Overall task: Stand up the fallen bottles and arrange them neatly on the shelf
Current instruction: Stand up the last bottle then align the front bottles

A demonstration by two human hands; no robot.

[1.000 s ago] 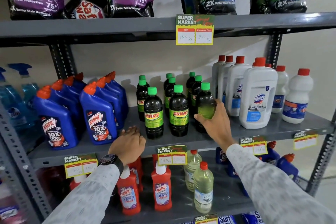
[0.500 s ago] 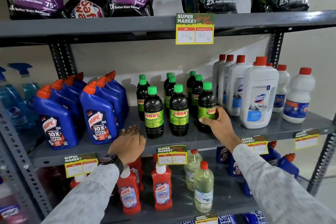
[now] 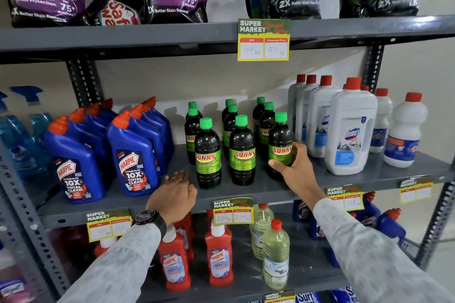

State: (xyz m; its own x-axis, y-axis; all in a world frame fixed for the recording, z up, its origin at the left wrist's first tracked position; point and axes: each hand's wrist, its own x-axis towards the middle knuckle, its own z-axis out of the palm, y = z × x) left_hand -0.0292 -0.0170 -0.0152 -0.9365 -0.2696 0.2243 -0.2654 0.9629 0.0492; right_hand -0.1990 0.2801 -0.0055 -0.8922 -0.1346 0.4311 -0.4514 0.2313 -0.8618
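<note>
The front-right Sunny bottle (image 3: 280, 146) is grasped low on its label by the right hand (image 3: 294, 170), thumb in front and fingers wrapped behind; it stands upright on the middle shelf (image 3: 270, 189), level with the other two front bottles. The left hand (image 3: 173, 195) is laid flat on the shelf edge, its grip released and holding nothing.

The main risk is judged to lie in the release: a hand pulled away sideways or with a twist could tip the bottle against the Sunny bottle behind it (image 3: 267, 128), and the close-packed column could go over like skittles. A push to the right could knock it into the white Domex bottles (image 3: 350, 128), which stand just beside.

To the left, the blue Harpic bottles (image 3: 133, 152) are near the left hand. No bottle is seen lying down on this shelf. The upper shelf overhangs, so little room is left for lifting high.
</note>
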